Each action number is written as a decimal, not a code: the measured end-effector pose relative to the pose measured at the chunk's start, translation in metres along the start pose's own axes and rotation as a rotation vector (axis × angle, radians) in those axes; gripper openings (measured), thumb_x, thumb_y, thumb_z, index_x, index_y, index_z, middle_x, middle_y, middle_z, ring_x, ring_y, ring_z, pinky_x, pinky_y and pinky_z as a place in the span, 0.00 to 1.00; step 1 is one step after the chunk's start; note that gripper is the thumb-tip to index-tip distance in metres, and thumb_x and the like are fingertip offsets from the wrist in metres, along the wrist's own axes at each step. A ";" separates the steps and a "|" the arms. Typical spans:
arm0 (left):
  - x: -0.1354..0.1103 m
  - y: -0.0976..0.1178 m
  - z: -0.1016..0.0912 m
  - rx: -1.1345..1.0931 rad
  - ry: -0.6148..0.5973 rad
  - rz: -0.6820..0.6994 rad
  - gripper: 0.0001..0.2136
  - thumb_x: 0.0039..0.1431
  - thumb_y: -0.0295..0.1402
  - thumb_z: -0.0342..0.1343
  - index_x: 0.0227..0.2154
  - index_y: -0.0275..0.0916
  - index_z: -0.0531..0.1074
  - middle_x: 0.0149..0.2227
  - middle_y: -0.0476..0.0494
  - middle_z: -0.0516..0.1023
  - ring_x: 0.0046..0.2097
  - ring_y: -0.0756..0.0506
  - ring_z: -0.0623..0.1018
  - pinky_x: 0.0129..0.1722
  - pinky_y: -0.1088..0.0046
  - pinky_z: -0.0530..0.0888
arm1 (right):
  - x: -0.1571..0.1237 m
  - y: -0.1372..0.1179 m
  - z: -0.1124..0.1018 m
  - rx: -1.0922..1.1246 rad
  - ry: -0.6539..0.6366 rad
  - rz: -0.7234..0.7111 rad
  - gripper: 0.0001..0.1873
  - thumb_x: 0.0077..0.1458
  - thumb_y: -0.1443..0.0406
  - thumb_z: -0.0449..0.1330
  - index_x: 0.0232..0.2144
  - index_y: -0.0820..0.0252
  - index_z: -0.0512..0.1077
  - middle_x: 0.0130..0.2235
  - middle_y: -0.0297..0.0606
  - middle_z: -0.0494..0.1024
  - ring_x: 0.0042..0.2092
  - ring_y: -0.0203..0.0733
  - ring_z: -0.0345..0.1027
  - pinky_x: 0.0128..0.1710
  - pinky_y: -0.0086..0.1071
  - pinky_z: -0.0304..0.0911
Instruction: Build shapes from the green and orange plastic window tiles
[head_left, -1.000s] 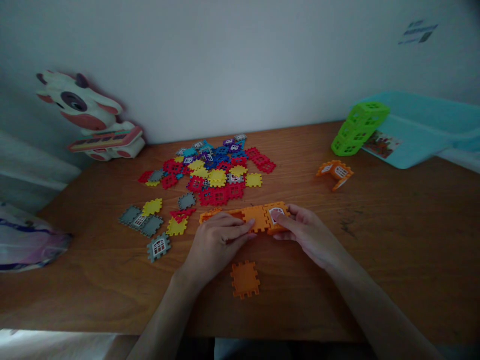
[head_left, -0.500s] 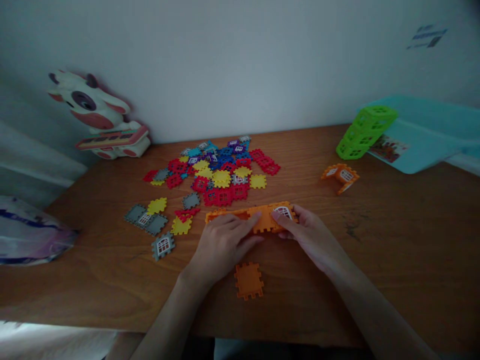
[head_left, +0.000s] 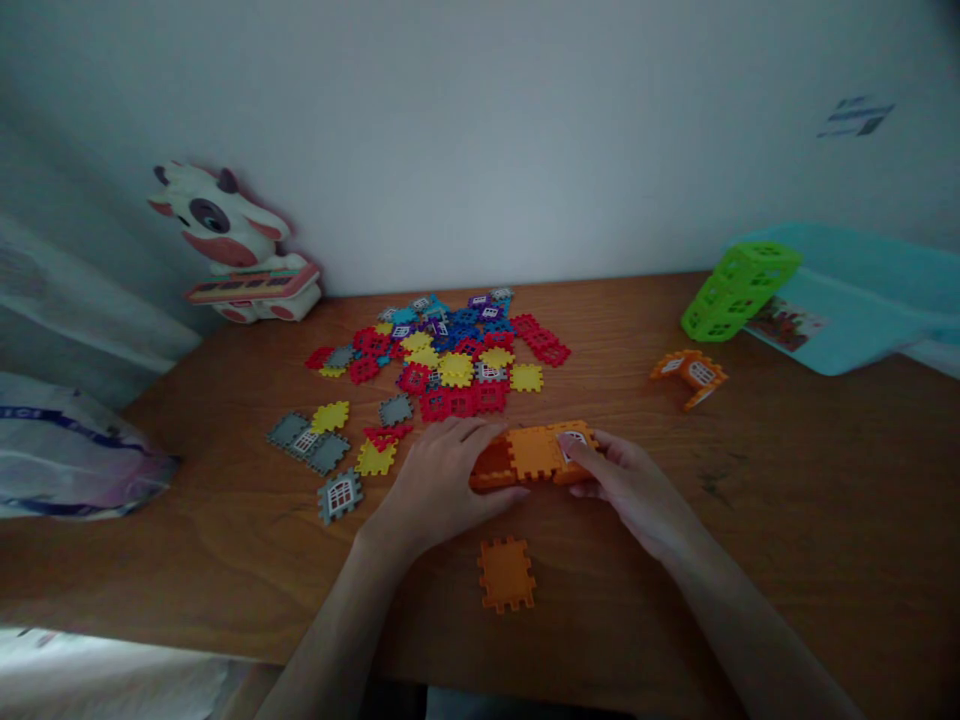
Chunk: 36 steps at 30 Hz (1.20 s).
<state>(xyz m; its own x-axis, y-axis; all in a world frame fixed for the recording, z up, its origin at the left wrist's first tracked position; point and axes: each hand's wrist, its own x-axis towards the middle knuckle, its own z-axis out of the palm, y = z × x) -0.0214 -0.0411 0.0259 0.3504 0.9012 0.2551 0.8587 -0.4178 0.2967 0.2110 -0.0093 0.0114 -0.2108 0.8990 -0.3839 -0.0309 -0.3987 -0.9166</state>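
Observation:
An orange building-tile structure (head_left: 534, 452), long and box-shaped, lies between my two hands. My left hand (head_left: 442, 485) wraps over its left end, with the thumb along the near side; that end is mostly hidden. On the right, my right hand (head_left: 626, 480) grips the other end, its thumb pressing on a white-framed window tile (head_left: 575, 439). The structure's top is open at the left, where its hollow inside shows. A single orange square tile (head_left: 507, 575) lies flat on the table just in front of the hands.
Colourful tiles (head_left: 457, 370) are heaped behind my hands; grey tiles (head_left: 340, 495) lie to the left. An orange joined piece (head_left: 691, 374) stands at right, near a green tile tower (head_left: 741, 290) against a light-blue bin (head_left: 847, 300). A toy cow (head_left: 244, 255) and plastic bag (head_left: 75, 450) are left.
My left hand has shifted its grip: the thumb and fingers now lie farther apart around the structure's left end. The view has tilted slightly. My right hand keeps its hold.

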 end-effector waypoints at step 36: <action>0.006 0.016 0.004 -0.084 -0.029 0.026 0.30 0.63 0.54 0.59 0.59 0.36 0.71 0.58 0.36 0.78 0.58 0.37 0.78 0.60 0.56 0.75 | -0.007 0.002 -0.018 -0.386 -0.002 -0.173 0.25 0.51 0.40 0.64 0.27 0.53 0.80 0.35 0.41 0.79 0.39 0.47 0.73 0.37 0.37 0.68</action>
<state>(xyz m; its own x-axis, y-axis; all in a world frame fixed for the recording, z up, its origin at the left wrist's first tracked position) -0.0042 -0.0414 0.0283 0.3842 0.8923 0.2370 0.8153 -0.4484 0.3663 0.2297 -0.0133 0.0105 -0.2364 0.9462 -0.2210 0.3020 -0.1446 -0.9423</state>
